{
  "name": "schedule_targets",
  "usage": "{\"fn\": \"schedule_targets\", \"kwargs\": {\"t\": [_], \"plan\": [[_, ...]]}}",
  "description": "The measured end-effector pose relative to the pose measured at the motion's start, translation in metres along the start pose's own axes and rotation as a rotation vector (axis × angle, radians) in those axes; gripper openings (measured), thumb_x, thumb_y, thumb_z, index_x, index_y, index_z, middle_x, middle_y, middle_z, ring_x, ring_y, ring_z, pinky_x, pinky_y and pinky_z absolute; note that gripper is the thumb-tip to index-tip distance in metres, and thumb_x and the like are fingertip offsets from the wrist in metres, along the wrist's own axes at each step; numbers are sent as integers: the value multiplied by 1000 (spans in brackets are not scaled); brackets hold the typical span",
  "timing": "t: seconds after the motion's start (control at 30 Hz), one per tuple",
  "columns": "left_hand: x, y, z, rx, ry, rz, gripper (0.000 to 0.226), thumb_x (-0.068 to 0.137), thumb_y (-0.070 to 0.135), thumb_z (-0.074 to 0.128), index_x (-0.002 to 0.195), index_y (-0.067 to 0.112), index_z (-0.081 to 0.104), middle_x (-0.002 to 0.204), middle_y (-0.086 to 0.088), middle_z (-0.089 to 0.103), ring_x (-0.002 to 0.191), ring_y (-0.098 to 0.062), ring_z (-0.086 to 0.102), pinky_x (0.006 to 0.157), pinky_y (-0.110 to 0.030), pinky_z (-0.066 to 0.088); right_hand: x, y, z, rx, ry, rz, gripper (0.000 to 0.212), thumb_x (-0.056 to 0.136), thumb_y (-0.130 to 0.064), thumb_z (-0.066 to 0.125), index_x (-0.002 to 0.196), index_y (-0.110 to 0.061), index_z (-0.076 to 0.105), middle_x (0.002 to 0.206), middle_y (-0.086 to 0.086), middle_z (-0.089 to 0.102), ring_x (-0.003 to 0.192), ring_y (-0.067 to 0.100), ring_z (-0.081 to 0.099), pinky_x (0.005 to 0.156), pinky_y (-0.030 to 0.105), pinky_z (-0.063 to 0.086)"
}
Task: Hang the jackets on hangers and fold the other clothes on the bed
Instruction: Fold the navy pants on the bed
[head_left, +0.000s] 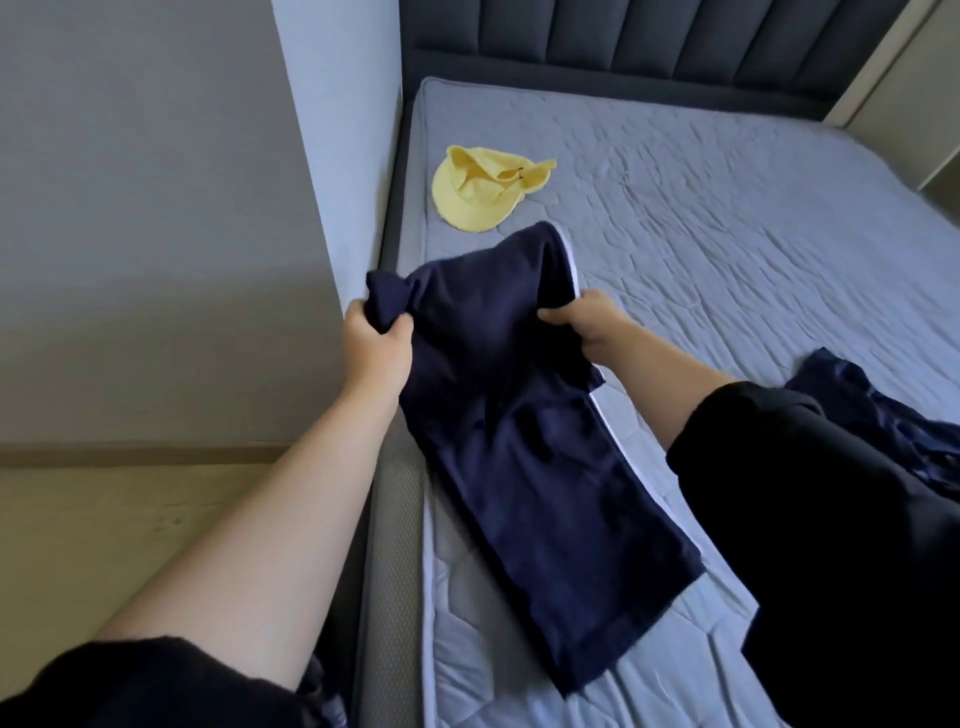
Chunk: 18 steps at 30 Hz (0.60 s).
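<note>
Trousers (524, 431), navy, look soft, limp, light; my left hand (375, 347) bunches one waistband corner, right hand (592, 330) pinches the other.

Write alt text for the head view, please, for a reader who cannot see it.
A left hand grips a bunched corner and a right hand pinches the white-striped edge of navy trousers, whose lower part lies on a grey-blue mattress. A small yellow garment lies beyond them; another dark blue garment lies at the right.
</note>
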<state>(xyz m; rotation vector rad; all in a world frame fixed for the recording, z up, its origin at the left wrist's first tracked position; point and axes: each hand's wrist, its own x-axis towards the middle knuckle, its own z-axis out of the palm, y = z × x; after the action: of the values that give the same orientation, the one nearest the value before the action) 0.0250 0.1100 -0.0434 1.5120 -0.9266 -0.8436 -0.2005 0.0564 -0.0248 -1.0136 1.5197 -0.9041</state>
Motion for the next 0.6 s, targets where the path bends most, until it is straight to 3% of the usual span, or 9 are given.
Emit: {"fn": "schedule_targets", "kwargs": {"t": [0.1, 0.2, 0.27, 0.33, 0.37, 0.43, 0.5, 0.6], "plan": [[3, 26, 2, 38, -10, 159, 18, 81, 11, 63, 83, 21, 48, 76, 13, 55, 72, -9, 55, 69, -23, 42, 8, -17, -2, 103, 37, -111, 31, 81, 16, 58, 108, 0, 60, 91, 13, 64, 83, 28, 62, 85, 43, 52], [-22, 21, -7, 70, -194, 233, 33, 74, 3, 70, 75, 31, 52, 75, 19, 61, 71, 6, 56, 69, -15, 45, 3, 6, -24, 28, 14, -97, 36, 81, 20, 53, 108, -4, 60, 102, 12, 63, 102, 28, 56, 95, 41, 44], [-46, 2, -16, 95, -411, 208, 46, 70, -7, 73, 85, 34, 60, 87, 21, 65, 87, -1, 62, 85, -19, 48, -7, 37, -42, -21, -84, -16, 40, 86, 19, 44, 105, -12, 61, 98, 3, 68, 101, 22, 56, 101, 39, 36], [-64, -12, -23, 207, -627, 178, 50, 66, -14, 74, 103, 19, 65, 105, 3, 66, 107, -20, 62, 97, -30, 45, -21, 67, -61, -13, -199, 79, 41, 89, 18, 37, 97, -15, 61, 79, -4, 68, 83, 14, 58, 98, 37, 36], [-66, -15, -26, 303, -748, 179, 48, 66, -16, 73, 104, 12, 65, 111, -3, 64, 110, -23, 60, 99, -31, 45, -26, 80, -70, -2, -247, 124, 42, 90, 19, 35, 97, -14, 60, 80, -2, 67, 81, 12, 58, 95, 37, 38], [-72, -17, -36, 375, -967, 97, 41, 68, -23, 61, 90, 11, 66, 112, 1, 63, 108, -11, 60, 92, -22, 47, -39, 104, -88, 75, -298, 201, 43, 89, 19, 31, 105, -9, 58, 92, 6, 64, 89, 16, 57, 93, 36, 42], [-77, -18, -43, 240, -1058, -120, 45, 73, -28, 44, 80, 12, 66, 105, 3, 67, 96, -5, 65, 78, -18, 50, -48, 122, -107, 269, -255, 292, 42, 90, 15, 28, 116, -2, 56, 101, 12, 64, 90, 22, 57, 92, 35, 43], [-87, -28, -37, 305, -874, -338, 28, 87, -10, 42, 77, 7, 63, 82, -9, 68, 63, -13, 64, 52, -21, 49, -54, 131, -120, 370, -126, 387, 43, 95, -5, 32, 131, -6, 54, 113, 8, 61, 87, 22, 54, 87, 32, 41]]}}
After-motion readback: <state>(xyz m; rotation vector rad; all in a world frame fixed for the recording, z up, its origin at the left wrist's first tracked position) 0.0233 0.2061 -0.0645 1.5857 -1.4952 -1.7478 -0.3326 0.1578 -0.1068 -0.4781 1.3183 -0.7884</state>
